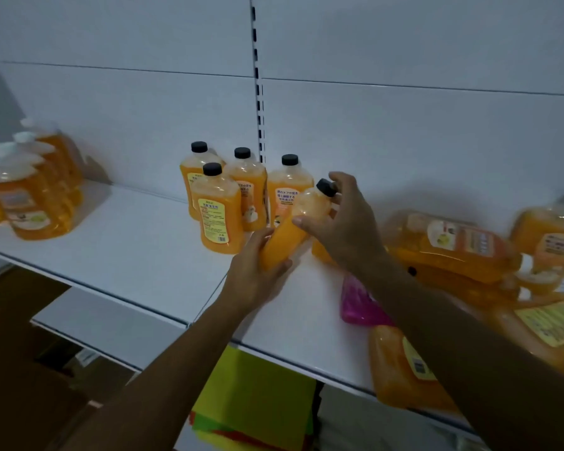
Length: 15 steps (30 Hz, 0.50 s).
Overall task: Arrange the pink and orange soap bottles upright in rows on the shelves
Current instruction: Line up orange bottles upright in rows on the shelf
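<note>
A tilted orange soap bottle [290,229] with a black cap leans over the white shelf [137,252]. My left hand [254,275] grips its lower body. My right hand [342,222] holds its neck, thumb on the shoulder and fingers by the cap. Behind it stand several upright orange bottles [219,209] with black caps, in two short rows. A pink bottle [358,304] lies on the shelf under my right forearm, mostly hidden.
Several orange bottles [453,245] lie in a heap at the right. More orange bottles with white caps [30,193] stand at the far left. A lower shelf [105,330] and yellow-green packs [258,395] show below the shelf edge.
</note>
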Tool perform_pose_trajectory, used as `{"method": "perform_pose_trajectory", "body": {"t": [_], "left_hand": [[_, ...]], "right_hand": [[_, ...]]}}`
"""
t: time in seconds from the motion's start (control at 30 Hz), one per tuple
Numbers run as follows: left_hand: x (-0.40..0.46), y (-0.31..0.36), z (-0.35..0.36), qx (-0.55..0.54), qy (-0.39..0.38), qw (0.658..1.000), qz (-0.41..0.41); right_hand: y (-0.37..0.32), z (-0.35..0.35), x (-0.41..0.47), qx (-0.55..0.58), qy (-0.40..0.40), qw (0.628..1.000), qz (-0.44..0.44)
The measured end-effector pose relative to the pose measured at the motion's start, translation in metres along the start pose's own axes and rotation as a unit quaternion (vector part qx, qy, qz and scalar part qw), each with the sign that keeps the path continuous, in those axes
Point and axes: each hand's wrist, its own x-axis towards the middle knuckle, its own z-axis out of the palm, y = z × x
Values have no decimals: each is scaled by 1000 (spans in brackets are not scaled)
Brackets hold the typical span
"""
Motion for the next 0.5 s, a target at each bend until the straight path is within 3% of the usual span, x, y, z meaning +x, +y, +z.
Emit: {"method": "perform_pose_trajectory", "body": {"t": [0.33, 0.5], "left_hand": [[22, -38, -8, -15, -5, 999, 31], [22, -42, -9, 8, -2, 1000, 17]], "right_hand": [[-15, 52, 22, -123, -66, 984, -110], [-9, 63, 21, -128, -67, 983, -110]]}}
